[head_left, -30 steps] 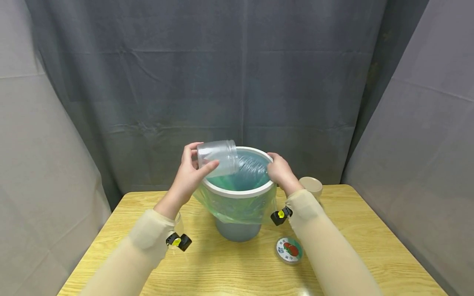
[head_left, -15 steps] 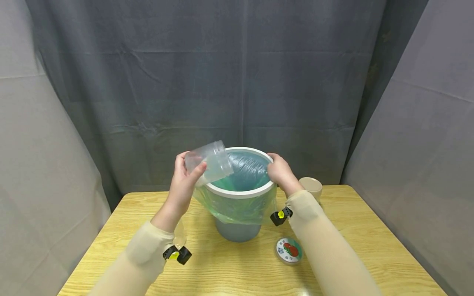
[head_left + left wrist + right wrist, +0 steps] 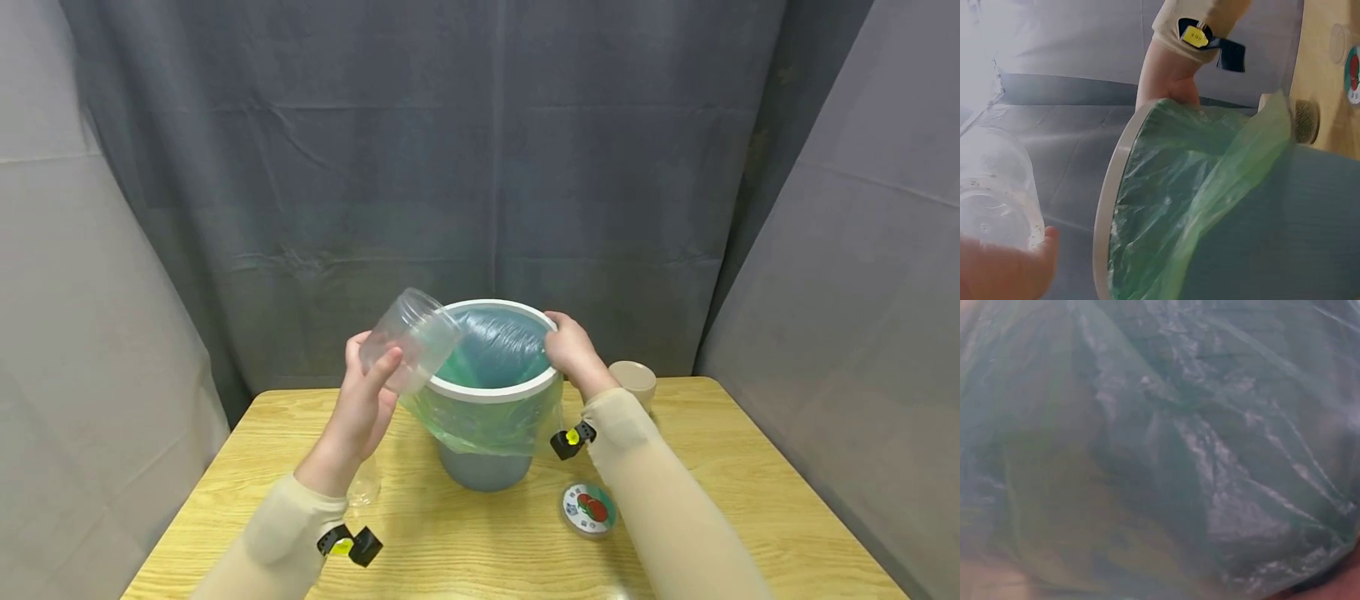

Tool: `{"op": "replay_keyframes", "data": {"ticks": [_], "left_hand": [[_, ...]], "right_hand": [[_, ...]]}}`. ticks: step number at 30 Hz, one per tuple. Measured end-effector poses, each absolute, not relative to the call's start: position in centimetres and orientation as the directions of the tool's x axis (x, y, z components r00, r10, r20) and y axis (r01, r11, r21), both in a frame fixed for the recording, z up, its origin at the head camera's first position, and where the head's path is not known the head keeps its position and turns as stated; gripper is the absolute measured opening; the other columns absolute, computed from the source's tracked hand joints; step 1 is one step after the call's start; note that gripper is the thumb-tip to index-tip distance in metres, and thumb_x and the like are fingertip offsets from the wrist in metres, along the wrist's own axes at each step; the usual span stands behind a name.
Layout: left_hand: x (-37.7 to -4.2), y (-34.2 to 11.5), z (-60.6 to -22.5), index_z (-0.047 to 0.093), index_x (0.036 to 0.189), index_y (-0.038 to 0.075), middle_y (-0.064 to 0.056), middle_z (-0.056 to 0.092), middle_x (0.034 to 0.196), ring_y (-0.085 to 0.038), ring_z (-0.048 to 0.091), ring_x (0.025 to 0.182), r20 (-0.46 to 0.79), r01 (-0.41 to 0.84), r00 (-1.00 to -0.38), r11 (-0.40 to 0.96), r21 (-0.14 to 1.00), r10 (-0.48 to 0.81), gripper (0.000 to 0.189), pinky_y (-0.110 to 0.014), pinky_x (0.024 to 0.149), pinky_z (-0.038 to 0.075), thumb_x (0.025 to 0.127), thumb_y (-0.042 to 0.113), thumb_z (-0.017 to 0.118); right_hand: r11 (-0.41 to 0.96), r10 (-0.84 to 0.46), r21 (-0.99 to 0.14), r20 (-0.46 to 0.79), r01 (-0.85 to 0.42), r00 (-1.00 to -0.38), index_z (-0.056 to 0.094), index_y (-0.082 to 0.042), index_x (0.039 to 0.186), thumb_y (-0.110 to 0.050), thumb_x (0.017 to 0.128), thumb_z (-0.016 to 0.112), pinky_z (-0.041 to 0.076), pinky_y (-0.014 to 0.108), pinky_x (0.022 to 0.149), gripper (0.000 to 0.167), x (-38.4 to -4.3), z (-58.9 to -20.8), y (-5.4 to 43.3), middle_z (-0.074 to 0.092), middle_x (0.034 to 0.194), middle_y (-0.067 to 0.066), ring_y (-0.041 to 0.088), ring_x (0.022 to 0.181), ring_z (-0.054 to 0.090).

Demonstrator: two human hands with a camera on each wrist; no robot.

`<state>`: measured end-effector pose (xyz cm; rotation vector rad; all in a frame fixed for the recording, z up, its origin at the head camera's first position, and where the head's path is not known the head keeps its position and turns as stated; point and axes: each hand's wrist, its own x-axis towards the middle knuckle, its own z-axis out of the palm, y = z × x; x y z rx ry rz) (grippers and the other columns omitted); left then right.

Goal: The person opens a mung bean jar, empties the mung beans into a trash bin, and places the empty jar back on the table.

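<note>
A clear plastic jar (image 3: 411,340) is gripped in my left hand (image 3: 360,408), thumb along its near side. It is tilted, its ridged mouth up and to the right, beside the rim of the grey trash bin (image 3: 483,472). In the left wrist view the jar (image 3: 997,165) looks see-through, with small specks near its base. A green translucent trash bag (image 3: 480,425) lines the bin and folds over its white rim. My right hand (image 3: 573,354) holds the bin's right rim; its fingertips are partly hidden. The bag (image 3: 1166,437) fills the right wrist view.
A round lid (image 3: 588,509) with a tomato picture lies on the wooden table (image 3: 465,550), right of the bin's base. Behind my right forearm stands a beige cup (image 3: 632,377). A clear container (image 3: 365,483) sits beside my left wrist. Grey curtains (image 3: 375,167) enclose the table.
My left hand has drawn the jar left, away from over the bin's opening, and turned its mouth upward. The right hand stays on the rim.
</note>
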<state>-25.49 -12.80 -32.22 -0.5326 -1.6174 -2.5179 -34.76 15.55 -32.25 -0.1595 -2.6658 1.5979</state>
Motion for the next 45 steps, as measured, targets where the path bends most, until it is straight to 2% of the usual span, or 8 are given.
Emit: {"op": "replay_keyframes", "data": {"ticks": [9, 13, 17, 22, 27, 32, 36, 45], "left_hand": [[-24.4, -12.9, -33.5, 0.034, 0.128, 0.017, 0.005, 0.054, 0.123, -0.007, 0.058, 0.113, 0.347, 0.293, -0.934, -0.368, 0.882, 0.088, 0.059, -0.023, 0.105, 0.041, 0.093, 0.040, 0.075], [-24.1, -13.0, -34.0, 0.033, 0.131, 0.017, 0.006, 0.056, 0.123, -0.006, 0.059, 0.114, 0.340, 0.273, -0.934, -0.390, 0.880, 0.113, 0.063, -0.021, 0.105, 0.042, 0.093, 0.043, 0.076], [-23.9, -13.1, -34.6, 0.031, 0.137, 0.015, 0.006, 0.056, 0.124, -0.007, 0.059, 0.114, 0.352, 0.269, -0.924, -0.398, 0.877, 0.152, 0.066, -0.022, 0.105, 0.044, 0.095, 0.041, 0.075], [-23.6, -13.5, -35.2, 0.031, 0.147, 0.007, 0.005, 0.057, 0.125, -0.008, 0.060, 0.115, 0.368, 0.284, -0.915, -0.383, 0.879, 0.166, 0.071, -0.023, 0.105, 0.047, 0.097, 0.034, 0.073], [-23.3, -14.1, -35.4, 0.032, 0.147, 0.007, 0.005, 0.060, 0.124, -0.010, 0.061, 0.114, 0.353, 0.278, -0.923, -0.368, 0.887, 0.155, 0.071, -0.024, 0.103, 0.049, 0.095, 0.029, 0.075], [-22.8, -14.8, -35.5, 0.035, 0.145, 0.011, 0.005, 0.061, 0.126, -0.010, 0.061, 0.117, 0.356, 0.287, -0.923, -0.356, 0.889, 0.144, 0.061, -0.024, 0.104, 0.049, 0.097, 0.019, 0.072], [-22.5, -15.3, -35.8, 0.038, 0.144, 0.014, 0.007, 0.063, 0.128, -0.010, 0.061, 0.119, 0.367, 0.295, -0.917, -0.359, 0.886, 0.153, 0.054, -0.024, 0.105, 0.049, 0.098, 0.010, 0.067], [-21.6, -16.9, -36.9, 0.035, 0.151, 0.009, 0.007, 0.062, 0.131, -0.008, 0.062, 0.119, 0.360, 0.313, -0.922, -0.272, 0.910, 0.144, 0.065, -0.022, 0.101, 0.051, 0.093, -0.005, 0.062]], "right_hand": [[0.452, 0.118, -0.891, 0.013, 0.042, -0.993, 0.031, -0.004, 0.161, -0.005, 0.101, 0.028, 0.038, 0.053, 0.119, 0.060, -34.9, -32.5, 15.9, 0.033, 0.165, 0.021, 0.039, 0.149, 0.037], [0.433, 0.116, -0.900, 0.004, 0.047, -0.993, 0.031, -0.006, 0.161, -0.007, 0.103, 0.029, 0.043, 0.053, 0.116, 0.059, -35.0, -32.7, 15.9, 0.032, 0.166, 0.019, 0.038, 0.149, 0.039], [0.378, 0.111, -0.924, -0.017, 0.058, -0.994, 0.030, -0.007, 0.162, -0.015, 0.109, 0.030, 0.042, 0.052, 0.117, 0.054, -35.3, -32.8, 15.9, 0.031, 0.167, 0.018, 0.037, 0.150, 0.037], [0.261, 0.098, -0.963, -0.046, 0.071, -0.994, 0.029, -0.007, 0.162, -0.027, 0.112, 0.032, 0.031, 0.051, 0.124, 0.054, -35.4, -32.9, 15.9, 0.028, 0.168, 0.016, 0.035, 0.153, 0.032], [0.191, 0.099, -0.980, -0.039, 0.058, -0.994, 0.031, -0.007, 0.161, -0.032, 0.112, 0.032, 0.028, 0.050, 0.126, 0.055, -35.3, -32.8, 16.1, 0.028, 0.168, 0.015, 0.033, 0.155, 0.029], [0.243, 0.132, -0.970, 0.023, 0.010, -0.991, 0.034, -0.006, 0.160, -0.031, 0.112, 0.033, 0.026, 0.049, 0.126, 0.053, -34.8, -33.1, 16.9, 0.032, 0.167, 0.016, 0.033, 0.155, 0.030], [0.322, 0.160, -0.946, 0.087, -0.031, -0.983, 0.036, -0.007, 0.159, -0.031, 0.112, 0.035, 0.031, 0.050, 0.124, 0.053, -34.1, -33.6, 17.9, 0.037, 0.163, 0.019, 0.035, 0.151, 0.036], [0.514, 0.163, -0.840, 0.292, -0.171, -0.943, 0.040, -0.005, 0.156, -0.031, 0.112, 0.038, 0.030, 0.052, 0.123, 0.051, -31.4, -35.5, 20.0, 0.043, 0.155, 0.023, 0.039, 0.148, 0.037]]}}
